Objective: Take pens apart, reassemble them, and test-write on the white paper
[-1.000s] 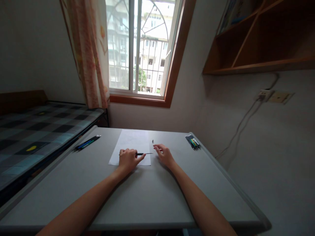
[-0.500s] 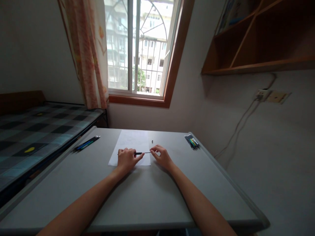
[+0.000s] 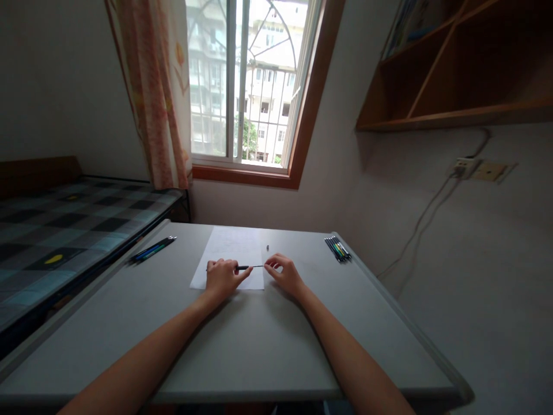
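Observation:
My left hand point(image 3: 222, 276) is closed around a dark pen barrel point(image 3: 242, 267), held level over the white paper sheet point(image 3: 228, 245). From the barrel's right end a thin pen refill point(image 3: 258, 266) sticks out. My right hand point(image 3: 283, 272) pinches the refill's far end between thumb and fingertips, just past the paper's right edge; its other fingers curl loosely. Beyond the right hand a small dark piece point(image 3: 267, 248) lies on the table, too small to name for certain.
Several pens point(image 3: 153, 251) lie at the left of the grey table point(image 3: 250, 346). Several more pens point(image 3: 337, 249) sit side by side near its right edge. A checked bed point(image 3: 86, 225) stands to the left, a wooden shelf point(image 3: 423, 118) hangs at upper right.
Both hands keep their grip on the pen barrel and refill almost unmoved. The camera view has shifted very slightly.

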`<state>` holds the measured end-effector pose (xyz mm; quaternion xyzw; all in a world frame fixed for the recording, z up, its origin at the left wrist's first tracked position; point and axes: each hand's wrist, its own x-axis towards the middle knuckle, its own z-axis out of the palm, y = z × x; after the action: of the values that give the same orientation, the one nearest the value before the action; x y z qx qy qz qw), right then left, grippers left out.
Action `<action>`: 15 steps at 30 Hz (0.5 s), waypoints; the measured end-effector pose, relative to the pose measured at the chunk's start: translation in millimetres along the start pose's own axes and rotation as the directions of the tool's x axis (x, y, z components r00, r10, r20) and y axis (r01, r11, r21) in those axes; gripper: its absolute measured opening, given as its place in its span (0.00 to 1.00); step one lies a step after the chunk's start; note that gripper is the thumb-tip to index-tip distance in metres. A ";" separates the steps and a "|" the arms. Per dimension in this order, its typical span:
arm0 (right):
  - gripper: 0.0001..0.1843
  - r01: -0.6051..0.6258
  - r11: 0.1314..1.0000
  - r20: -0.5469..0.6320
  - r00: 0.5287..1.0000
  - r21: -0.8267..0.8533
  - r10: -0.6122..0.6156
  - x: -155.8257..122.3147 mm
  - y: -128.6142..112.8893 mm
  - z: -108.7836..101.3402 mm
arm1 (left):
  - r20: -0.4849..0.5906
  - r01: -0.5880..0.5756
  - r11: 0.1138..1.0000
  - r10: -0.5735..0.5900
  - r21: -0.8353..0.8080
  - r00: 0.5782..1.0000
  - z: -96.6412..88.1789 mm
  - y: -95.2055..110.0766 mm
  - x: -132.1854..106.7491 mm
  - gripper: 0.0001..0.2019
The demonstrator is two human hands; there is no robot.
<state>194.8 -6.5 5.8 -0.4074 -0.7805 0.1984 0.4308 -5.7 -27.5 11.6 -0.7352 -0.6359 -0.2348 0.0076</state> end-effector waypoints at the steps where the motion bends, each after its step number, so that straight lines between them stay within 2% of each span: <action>1: 0.06 -0.002 1.000 0.000 1.000 0.003 0.002 0.1 0.3 -0.5 | 0.001 0.007 1.000 -0.007 0.000 1.000 0.1 -0.3 0.2 0.24; 15: 0.08 -0.034 0.999 -0.011 0.999 0.015 0.035 0.0 3.8 -2.6 | 0.013 0.048 0.999 -0.048 0.003 0.999 -0.3 0.0 1.0 0.25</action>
<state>198.7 -4.3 4.7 -0.4188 -0.7694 0.2092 0.4346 -5.7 -26.7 12.2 -0.7214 -0.6535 -0.2292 -0.0014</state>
